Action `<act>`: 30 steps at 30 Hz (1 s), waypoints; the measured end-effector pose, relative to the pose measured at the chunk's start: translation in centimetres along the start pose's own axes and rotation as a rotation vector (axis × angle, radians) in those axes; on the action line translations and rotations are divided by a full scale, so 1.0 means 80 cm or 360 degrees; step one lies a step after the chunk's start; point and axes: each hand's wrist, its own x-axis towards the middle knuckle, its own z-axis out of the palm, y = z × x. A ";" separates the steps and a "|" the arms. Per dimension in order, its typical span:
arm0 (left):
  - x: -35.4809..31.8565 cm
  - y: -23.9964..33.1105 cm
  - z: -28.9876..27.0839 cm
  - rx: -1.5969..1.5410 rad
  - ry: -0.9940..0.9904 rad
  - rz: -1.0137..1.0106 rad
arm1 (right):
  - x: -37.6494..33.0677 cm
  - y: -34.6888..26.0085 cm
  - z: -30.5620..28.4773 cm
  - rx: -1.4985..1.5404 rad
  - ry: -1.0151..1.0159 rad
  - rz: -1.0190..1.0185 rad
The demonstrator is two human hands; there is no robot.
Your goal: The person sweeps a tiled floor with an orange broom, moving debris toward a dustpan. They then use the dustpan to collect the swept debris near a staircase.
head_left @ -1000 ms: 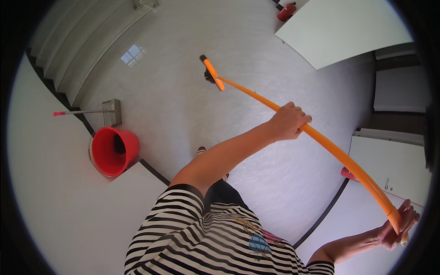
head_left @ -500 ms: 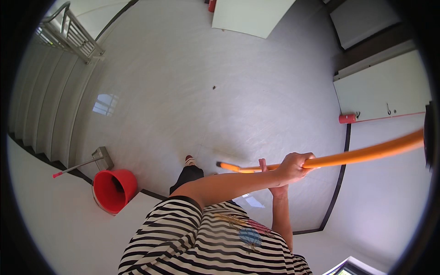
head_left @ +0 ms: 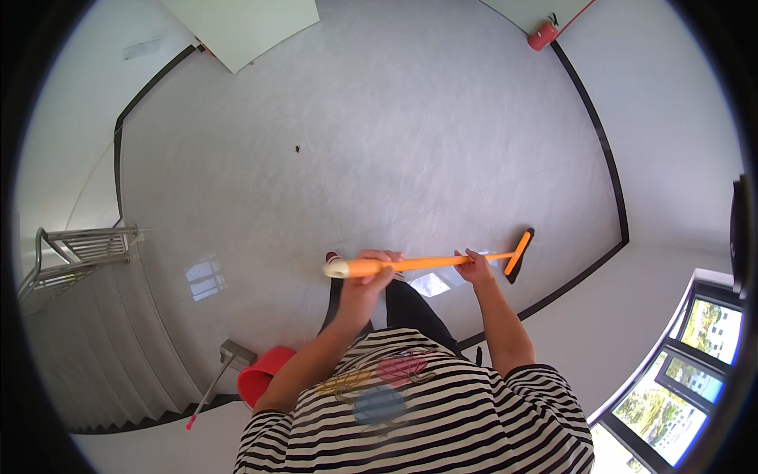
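Observation:
A broom with an orange handle (head_left: 426,264) slants across in front of my body. My left hand (head_left: 368,284) is wrapped round the handle just below its pale top end. Farther down, my right hand (head_left: 474,267) grips the handle closer to the broom head (head_left: 518,254). That head has an orange block and dark bristles, and it appears to rest on the floor at my right. A small dark speck (head_left: 298,148) lies on the floor ahead of me, apart from the broom.
At lower left, a red bucket (head_left: 264,373) stands beside a long-handled dustpan (head_left: 237,351), near stairs (head_left: 118,340) with a metal railing (head_left: 79,249). A red fire extinguisher (head_left: 542,35) stands by the far right wall. Windows (head_left: 671,395) are at lower right.
My view has turned right. The broom has swung round: its top end now points left and its head right. My left arm no longer crosses over to the right.

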 end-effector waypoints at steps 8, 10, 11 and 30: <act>0.024 0.134 -0.069 0.0497 0.0010 0.0273 | -0.002 0.126 0.150 -0.0164 -0.0336 0.0434; 0.019 0.228 -0.106 0.0554 0.0100 0.0489 | -0.060 0.206 0.245 -0.0209 -0.0491 0.0566; 0.011 0.273 -0.107 0.0656 0.0253 0.0634 | -0.089 0.243 0.289 -0.0291 -0.0586 0.0600; 0.004 0.435 -0.201 0.0629 0.0024 0.0949 | -0.209 0.316 0.394 -0.0154 -0.0853 0.0531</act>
